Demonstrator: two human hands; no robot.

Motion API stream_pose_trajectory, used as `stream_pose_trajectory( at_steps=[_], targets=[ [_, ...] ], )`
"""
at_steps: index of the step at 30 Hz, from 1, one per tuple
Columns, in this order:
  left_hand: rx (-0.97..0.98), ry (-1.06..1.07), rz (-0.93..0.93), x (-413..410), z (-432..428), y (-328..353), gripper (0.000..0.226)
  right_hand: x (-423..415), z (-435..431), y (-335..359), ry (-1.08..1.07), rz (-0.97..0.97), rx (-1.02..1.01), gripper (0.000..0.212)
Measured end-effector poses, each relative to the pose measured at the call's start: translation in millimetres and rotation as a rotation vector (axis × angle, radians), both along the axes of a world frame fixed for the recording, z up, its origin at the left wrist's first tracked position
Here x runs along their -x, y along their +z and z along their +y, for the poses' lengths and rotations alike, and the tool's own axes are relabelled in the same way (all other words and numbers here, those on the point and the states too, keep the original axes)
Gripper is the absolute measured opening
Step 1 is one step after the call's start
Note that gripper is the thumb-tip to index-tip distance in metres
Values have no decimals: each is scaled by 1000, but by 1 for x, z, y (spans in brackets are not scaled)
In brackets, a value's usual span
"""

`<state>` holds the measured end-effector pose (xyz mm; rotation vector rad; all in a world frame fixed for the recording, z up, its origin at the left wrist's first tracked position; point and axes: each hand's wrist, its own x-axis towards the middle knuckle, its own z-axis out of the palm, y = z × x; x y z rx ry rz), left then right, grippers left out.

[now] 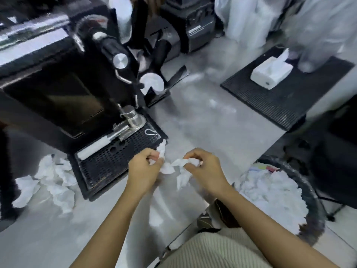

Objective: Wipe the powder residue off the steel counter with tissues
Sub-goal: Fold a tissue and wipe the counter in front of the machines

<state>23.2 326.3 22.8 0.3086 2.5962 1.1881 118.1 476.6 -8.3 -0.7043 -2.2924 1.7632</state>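
While a crumpled white tissue (174,165) is stretched between them just above the steel counter (202,128), the left hand (144,168) and right hand (202,167) are each seen with fingers pinched shut on one end of it. The tissue is wrinkled and torn-looking, with a flap hanging below the right hand. Pale smudges of powder are visible across the dull grey steel. At the left a black espresso machine (58,84) is set on the counter, its perforated drip tray (116,157) lying just beside the left hand, and used tissues (52,182) are heaped next to it. A white tissue box (271,73) is placed on a black ribbed mat (280,101) farther back. Beyond the counter edge, a dark bin (313,209) is filled with white tissues.
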Motion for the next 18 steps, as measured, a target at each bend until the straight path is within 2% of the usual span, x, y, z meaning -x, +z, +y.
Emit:
stream_pose_trajectory(
  at_steps=[5,10,12,15,18],
  targets=[
    [-82,-317,-85,-35,113,-9,4,-59,80,-12,-400,-37,-17,15],
    [-74,-613,-169,-101,206,-28,7,-144,136,-34,-813,-175,-59,14],
    [-29,-732,-161,-123,235,-39,8,-173,152,-44,-943,-256,-44,16],
    [156,-978,-235,-141,265,-57,31,-206,165,-53,-1000,-372,96,39],
    [282,-1112,-266,-140,270,-69,43,-226,169,-57,-1047,-398,136,40]
  ],
)
